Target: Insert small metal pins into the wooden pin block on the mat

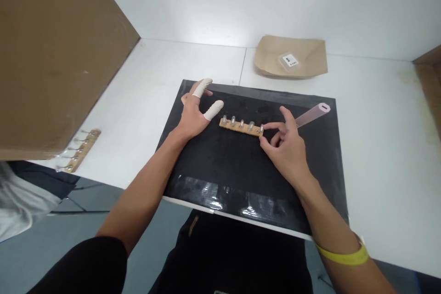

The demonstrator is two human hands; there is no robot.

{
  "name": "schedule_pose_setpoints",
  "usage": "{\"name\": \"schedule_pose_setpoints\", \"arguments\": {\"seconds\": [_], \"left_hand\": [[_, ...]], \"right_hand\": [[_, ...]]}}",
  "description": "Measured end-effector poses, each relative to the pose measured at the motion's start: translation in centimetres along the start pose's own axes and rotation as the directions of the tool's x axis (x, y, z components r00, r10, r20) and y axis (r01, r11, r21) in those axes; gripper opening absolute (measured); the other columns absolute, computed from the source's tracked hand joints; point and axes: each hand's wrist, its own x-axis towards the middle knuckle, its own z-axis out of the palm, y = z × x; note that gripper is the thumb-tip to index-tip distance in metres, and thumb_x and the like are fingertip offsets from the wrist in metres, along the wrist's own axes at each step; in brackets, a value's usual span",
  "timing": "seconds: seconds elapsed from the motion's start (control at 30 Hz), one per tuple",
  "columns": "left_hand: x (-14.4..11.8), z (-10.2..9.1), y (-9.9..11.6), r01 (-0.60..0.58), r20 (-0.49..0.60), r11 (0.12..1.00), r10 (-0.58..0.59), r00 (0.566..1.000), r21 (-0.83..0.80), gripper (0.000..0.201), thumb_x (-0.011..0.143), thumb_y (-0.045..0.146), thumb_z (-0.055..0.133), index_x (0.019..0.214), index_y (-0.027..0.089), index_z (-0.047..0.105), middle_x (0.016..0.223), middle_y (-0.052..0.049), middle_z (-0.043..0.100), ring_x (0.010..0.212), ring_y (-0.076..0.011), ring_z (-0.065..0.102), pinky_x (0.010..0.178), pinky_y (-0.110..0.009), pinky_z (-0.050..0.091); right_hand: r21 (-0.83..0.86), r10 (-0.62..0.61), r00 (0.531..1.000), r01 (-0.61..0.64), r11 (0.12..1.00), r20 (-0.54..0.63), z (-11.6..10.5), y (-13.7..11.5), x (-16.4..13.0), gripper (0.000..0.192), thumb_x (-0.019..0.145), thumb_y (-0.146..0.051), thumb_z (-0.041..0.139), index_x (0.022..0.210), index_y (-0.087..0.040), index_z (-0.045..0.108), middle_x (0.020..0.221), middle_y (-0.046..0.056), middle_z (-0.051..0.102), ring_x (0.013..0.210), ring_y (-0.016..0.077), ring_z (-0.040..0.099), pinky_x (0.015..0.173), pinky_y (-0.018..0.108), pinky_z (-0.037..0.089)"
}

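Note:
A narrow wooden strip (237, 127) with several small clear and metal pieces along its top lies on the black mat. At its right end, my right hand (289, 147) pinches the strip between thumb and index finger. A pink stick-like tool (312, 114) with a slot in its flat end sticks out behind the fingers of that hand; whether they grip it is hidden. Left of the strip, my left hand (193, 112) is open with its fingers apart, touching nothing I can see but perhaps the mat. White finger covers sit on its thumb and index finger.
The black mat (220, 161) lies on a white table (379, 156). Behind it stands a brown paper tray (292, 73) with a small labelled clear box (288, 61) inside. A second wooden strip with metal hooks (82, 150) rests at left, beside a large brown panel (62, 55).

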Motion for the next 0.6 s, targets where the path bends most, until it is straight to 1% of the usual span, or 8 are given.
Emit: {"name": "schedule_pose_setpoints", "arguments": {"seconds": [0.07,0.27,0.43,0.5,0.6], "left_hand": [[0.01,-0.07,0.17,0.014,0.007,1.0,-0.015,1.0,0.007,0.066,0.095,0.067,0.058,0.146,0.025,0.052,0.134,-0.013,0.067,0.117,-0.0314,0.065,0.115,-0.055,0.036],[0.01,-0.17,0.44,0.049,0.016,0.999,-0.049,0.999,0.008,0.064,0.095,0.066,0.06,0.146,0.029,0.052,0.145,-0.012,0.064,0.122,-0.0331,0.063,0.114,-0.055,0.037],[0.05,-0.23,0.46,0.047,0.02,0.999,-0.047,0.999,0.008,0.064,0.095,0.065,0.06,0.146,0.028,0.052,0.139,-0.012,0.067,0.122,-0.0324,0.064,0.115,-0.055,0.038],[0.06,-0.25,0.51,0.054,0.017,0.999,-0.054,0.998,0.005,0.064,0.096,0.064,0.059,0.146,0.027,0.051,0.143,-0.013,0.065,0.124,-0.0327,0.063,0.115,-0.055,0.037],[0.08,-0.19,0.54,0.062,0.003,0.998,-0.062,0.998,-0.001,0.063,0.096,0.066,0.058,0.145,0.026,0.052,0.144,-0.013,0.064,0.129,-0.0336,0.061,0.116,-0.054,0.037]], "right_hand": [[0.01,-0.002,1.0,0.002,1.0,-0.004,0.02,0.12,0.03,0.087,0.08,-0.033,0.067,0.159,-0.022,0.032,0.114,0.004,0.076,0.056,0.0117,0.055,0.057,0.032,0.048],[-0.009,0.005,1.0,-0.005,1.0,-0.01,0.08,0.22,0.14,0.088,0.081,-0.033,0.068,0.16,-0.022,0.031,0.119,0.006,0.076,0.055,0.0118,0.056,0.056,0.032,0.047],[0.03,-0.015,1.0,0.015,0.999,-0.003,-0.11,0.07,0.05,0.089,0.082,-0.035,0.07,0.16,-0.022,0.03,0.123,0.009,0.073,0.056,0.0112,0.055,0.055,0.032,0.048],[0.051,-0.02,1.0,0.021,0.998,-0.022,-0.2,-0.01,-0.07,0.086,0.082,-0.035,0.069,0.159,-0.021,0.032,0.117,0.007,0.072,0.055,0.0108,0.054,0.055,0.031,0.048],[0.026,-0.034,0.997,0.036,0.999,-0.072,-0.34,-0.17,-0.32,0.076,0.086,-0.031,0.065,0.156,-0.021,0.038,0.099,0.002,0.07,0.053,0.01,0.051,0.056,0.03,0.047]]}}
